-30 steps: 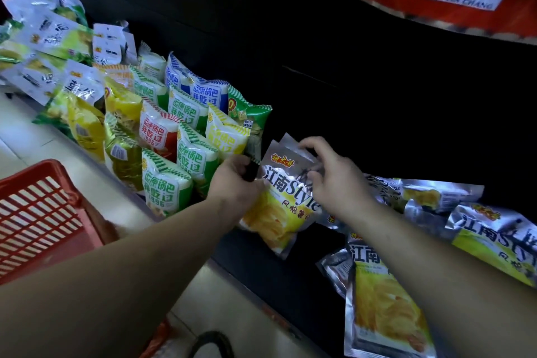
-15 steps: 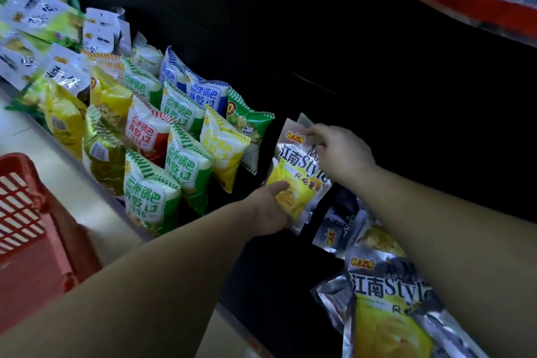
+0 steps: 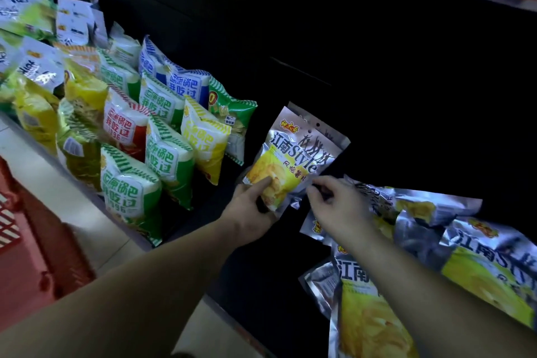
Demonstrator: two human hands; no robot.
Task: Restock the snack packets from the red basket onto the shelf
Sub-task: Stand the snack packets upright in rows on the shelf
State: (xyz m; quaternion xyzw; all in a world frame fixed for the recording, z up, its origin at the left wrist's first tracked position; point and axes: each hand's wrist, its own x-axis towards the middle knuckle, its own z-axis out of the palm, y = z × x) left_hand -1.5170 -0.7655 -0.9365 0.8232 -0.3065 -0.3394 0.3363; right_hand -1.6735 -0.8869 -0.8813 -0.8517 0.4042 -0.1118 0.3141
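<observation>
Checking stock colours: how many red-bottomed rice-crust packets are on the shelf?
1: the red packet stands in the middle row among the green packets, left of the silver packet in the left hand. Others may be hidden.

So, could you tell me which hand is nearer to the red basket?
Left. The left hand holds the silver packet at mid-shelf, on the side of the basket; the right hand is on the packet's far side.

Not much to report on us here: both forearms are bare right up to where the frame cuts them off, no sleeves showing. Left hand [image 3: 252,206] and right hand [image 3: 338,206] are gloveless, no rings, no watch.
</observation>
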